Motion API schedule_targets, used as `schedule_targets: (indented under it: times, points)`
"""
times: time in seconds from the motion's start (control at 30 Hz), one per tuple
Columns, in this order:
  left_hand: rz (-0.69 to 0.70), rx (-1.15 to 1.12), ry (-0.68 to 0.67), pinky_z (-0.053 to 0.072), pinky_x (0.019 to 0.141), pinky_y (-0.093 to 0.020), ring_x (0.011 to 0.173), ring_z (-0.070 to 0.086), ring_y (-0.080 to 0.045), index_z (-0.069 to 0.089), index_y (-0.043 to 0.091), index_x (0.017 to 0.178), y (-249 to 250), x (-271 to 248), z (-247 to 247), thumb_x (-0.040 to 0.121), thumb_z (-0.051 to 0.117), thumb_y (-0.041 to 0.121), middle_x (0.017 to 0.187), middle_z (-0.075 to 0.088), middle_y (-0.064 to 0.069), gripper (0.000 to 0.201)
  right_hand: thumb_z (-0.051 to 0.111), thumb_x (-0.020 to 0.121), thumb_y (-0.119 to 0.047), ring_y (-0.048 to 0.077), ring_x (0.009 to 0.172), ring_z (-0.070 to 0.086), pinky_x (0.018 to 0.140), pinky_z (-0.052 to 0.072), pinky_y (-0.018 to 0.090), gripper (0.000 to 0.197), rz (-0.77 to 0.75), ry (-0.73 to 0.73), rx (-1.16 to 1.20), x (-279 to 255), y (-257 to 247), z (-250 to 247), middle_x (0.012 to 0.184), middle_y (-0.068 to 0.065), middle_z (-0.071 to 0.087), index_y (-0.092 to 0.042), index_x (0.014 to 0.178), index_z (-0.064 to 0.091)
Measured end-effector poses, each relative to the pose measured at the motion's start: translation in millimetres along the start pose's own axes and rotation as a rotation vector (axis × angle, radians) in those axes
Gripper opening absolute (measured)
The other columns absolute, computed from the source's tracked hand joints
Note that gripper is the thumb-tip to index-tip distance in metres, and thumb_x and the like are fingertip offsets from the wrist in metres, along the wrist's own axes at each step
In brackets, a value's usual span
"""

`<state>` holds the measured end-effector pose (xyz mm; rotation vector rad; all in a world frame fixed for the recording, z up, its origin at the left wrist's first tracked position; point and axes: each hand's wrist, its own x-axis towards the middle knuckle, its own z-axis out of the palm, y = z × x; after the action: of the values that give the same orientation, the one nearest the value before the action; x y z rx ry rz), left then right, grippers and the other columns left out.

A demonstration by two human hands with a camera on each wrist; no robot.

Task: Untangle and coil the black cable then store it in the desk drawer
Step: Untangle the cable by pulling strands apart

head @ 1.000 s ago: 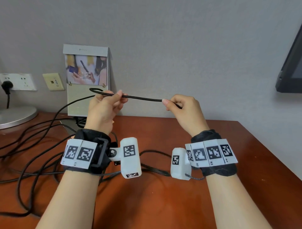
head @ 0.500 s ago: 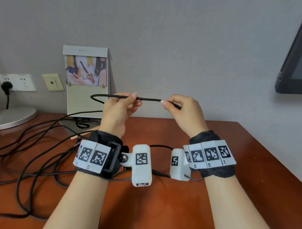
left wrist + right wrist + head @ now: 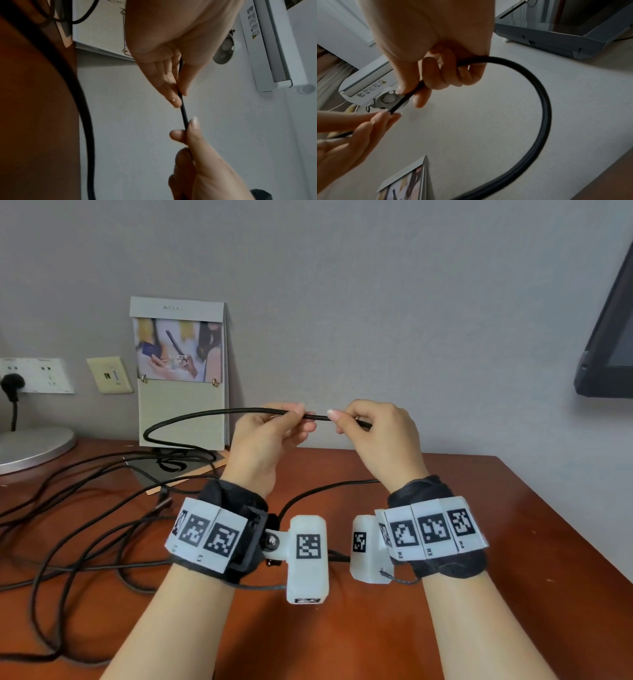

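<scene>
I hold the black cable [image 3: 318,416] up above the brown desk [image 3: 520,542], in front of the wall. My left hand [image 3: 298,417] pinches it between thumb and fingers. My right hand [image 3: 337,419] pinches it a short way to the right, with only a small stretch between the two. In the left wrist view the cable [image 3: 184,116] runs straight from my left hand [image 3: 180,97] to my right hand [image 3: 187,127]. In the right wrist view the cable [image 3: 544,108] curves out of my right hand [image 3: 412,96] in a wide arc. No drawer is in view.
Several loose black cable runs [image 3: 68,542] lie tangled across the left of the desk. A standing calendar [image 3: 181,371] leans at the wall, with a round metal base [image 3: 30,446] and wall sockets [image 3: 37,374] at far left. A dark monitor [image 3: 609,337] hangs at the right.
My left hand has slid right along the cable until it is close to my right hand. The cable loop left of my left hand has grown wider. My right hand has barely moved.
</scene>
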<state>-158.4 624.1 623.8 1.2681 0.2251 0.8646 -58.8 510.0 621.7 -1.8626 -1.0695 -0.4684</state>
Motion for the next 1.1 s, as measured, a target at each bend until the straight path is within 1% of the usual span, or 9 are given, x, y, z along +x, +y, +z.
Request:
schedule_targets:
  times: [0.13, 0.27, 0.47, 0.57, 0.7, 0.87, 0.93, 1.03, 1.1]
  points:
    - [0.041, -0.08, 0.13, 0.051, 0.059, -0.014, 0.055, 0.065, -0.008, 0.06, 0.005, 0.08, 7.1, 7.3, -14.3, 0.091, 0.056, 0.0, 0.057, 0.066, 0.001, 0.013, 0.058, 0.088, -0.046, 0.007, 0.047, 0.042, 0.052, 0.033, 0.024, 0.036, 0.033, 0.018, 0.061, 0.5, 5.0, -5.9, 0.058, -0.006, 0.058, -0.018, 0.065, 0.064]
    - [0.034, -0.158, 0.196, 0.052, 0.058, -0.013, 0.055, 0.065, -0.007, 0.059, 0.006, 0.082, 13.7, 10.7, -27.2, 0.091, 0.056, 0.002, 0.058, 0.067, 0.001, 0.01, 0.057, 0.088, -0.044, 0.004, 0.047, 0.044, 0.055, 0.037, 0.024, 0.038, 0.019, 0.037, 0.094, 1.0, 1.8, -5.1, 0.062, -0.007, 0.063, -0.017, 0.063, 0.063]
    - [0.005, 0.005, 0.031, 0.053, 0.06, -0.016, 0.061, 0.068, -0.009, 0.059, -0.003, 0.096, 2.7, 1.9, -4.7, 0.09, 0.06, 0.01, 0.063, 0.069, -0.003, 0.014, 0.054, 0.091, -0.044, 0.022, 0.056, 0.054, 0.057, 0.045, 0.035, 0.042, -0.055, -0.002, 0.005, -2.3, -7.5, 7.6, 0.061, 0.005, 0.064, -0.011, 0.068, 0.065]
    - [0.024, 0.019, 0.041, 0.052, 0.059, -0.015, 0.06, 0.067, -0.008, 0.061, 0.0, 0.088, 4.9, 3.4, -6.6, 0.09, 0.06, 0.008, 0.061, 0.07, -0.002, 0.009, 0.056, 0.089, -0.046, 0.019, 0.055, 0.052, 0.057, 0.043, 0.032, 0.042, -0.021, -0.023, 0.052, -1.0, -4.5, 3.1, 0.063, 0.005, 0.065, -0.011, 0.067, 0.065]
    - [0.046, -0.022, 0.125, 0.051, 0.058, -0.012, 0.057, 0.066, -0.006, 0.06, 0.005, 0.082, 12.3, 7.3, -20.1, 0.09, 0.058, 0.007, 0.057, 0.068, 0.0, 0.009, 0.057, 0.088, -0.044, 0.006, 0.048, 0.045, 0.055, 0.038, 0.023, 0.04, 0.012, -0.02, 0.174, 0.4, -1.5, -1.2, 0.058, -0.007, 0.06, -0.013, 0.064, 0.065]
    - [0.061, -0.04, 0.158, 0.052, 0.06, -0.013, 0.058, 0.067, -0.006, 0.059, 0.006, 0.081, 13.5, 6.4, -22.0, 0.092, 0.057, 0.007, 0.057, 0.068, 0.001, 0.011, 0.057, 0.088, -0.044, 0.008, 0.055, 0.053, 0.059, 0.041, 0.022, 0.04, 0.006, -0.031, 0.16, 0.6, 1.6, -0.2, 0.062, -0.006, 0.063, -0.012, 0.065, 0.064]
    - [0.055, -0.061, 0.136, 0.053, 0.06, -0.014, 0.062, 0.068, -0.009, 0.057, 0.006, 0.084, 11.5, 5.1, -16.6, 0.091, 0.057, 0.009, 0.06, 0.069, 0.001, 0.008, 0.057, 0.089, -0.041, 0.0, 0.05, 0.049, 0.053, 0.034, 0.012, 0.038, -0.005, -0.018, 0.143, 0.8, 2.1, -1.9, 0.054, -0.014, 0.054, -0.014, 0.063, 0.061]
    - [0.006, -0.002, 0.009, 0.054, 0.062, -0.017, 0.069, 0.07, -0.011, 0.058, 0.002, 0.092, 8.2, 1.8, -7.9, 0.091, 0.059, 0.013, 0.068, 0.072, -0.002, 0.011, 0.058, 0.09, -0.038, -0.004, 0.049, 0.048, 0.051, 0.031, 0.011, 0.035, -0.029, -0.01, 0.146, 0.9, 0.3, -3.0, 0.047, -0.018, 0.046, -0.018, 0.062, 0.06]
    - [-0.006, 0.05, -0.043, 0.054, 0.063, -0.017, 0.068, 0.07, -0.01, 0.061, 0.003, 0.085, 7.6, 0.4, -4.8, 0.091, 0.058, 0.013, 0.068, 0.072, -0.003, 0.012, 0.058, 0.09, -0.039, -0.001, 0.049, 0.047, 0.052, 0.029, 0.012, 0.035, -0.044, -0.027, 0.144, 0.2, -1.6, -1.2, 0.048, -0.016, 0.048, -0.017, 0.063, 0.062]
